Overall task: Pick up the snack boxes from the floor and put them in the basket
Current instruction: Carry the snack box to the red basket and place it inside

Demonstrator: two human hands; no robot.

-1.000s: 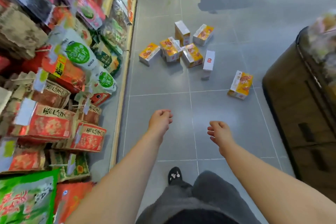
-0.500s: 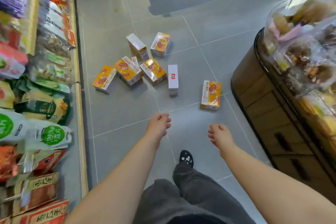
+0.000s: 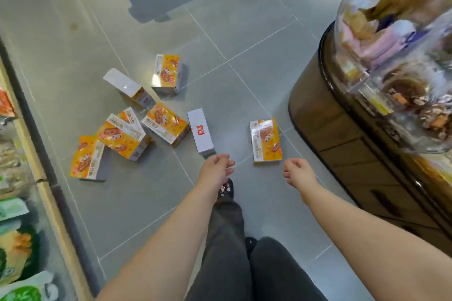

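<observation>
Several orange and white snack boxes lie scattered on the grey tiled floor. One orange box (image 3: 265,140) lies alone just beyond my right hand (image 3: 297,172). A white-sided box (image 3: 200,131) lies just beyond my left hand (image 3: 215,169). A cluster of boxes (image 3: 122,137) lies further left, with an upright one (image 3: 166,73) behind it. Both hands hang in the air with fingers loosely curled and hold nothing. No basket is in view.
A shelf of bagged snacks (image 3: 14,239) runs along the left edge. A brown wooden counter (image 3: 342,142) topped with clear bins of wrapped sweets (image 3: 403,56) stands at the right. My dark trouser legs (image 3: 227,239) and a shoe are below the hands.
I have stepped closer to the boxes and the view has swung right. The boxes now lie just beyond my fingertips. Both hands keep the same loose curl.
</observation>
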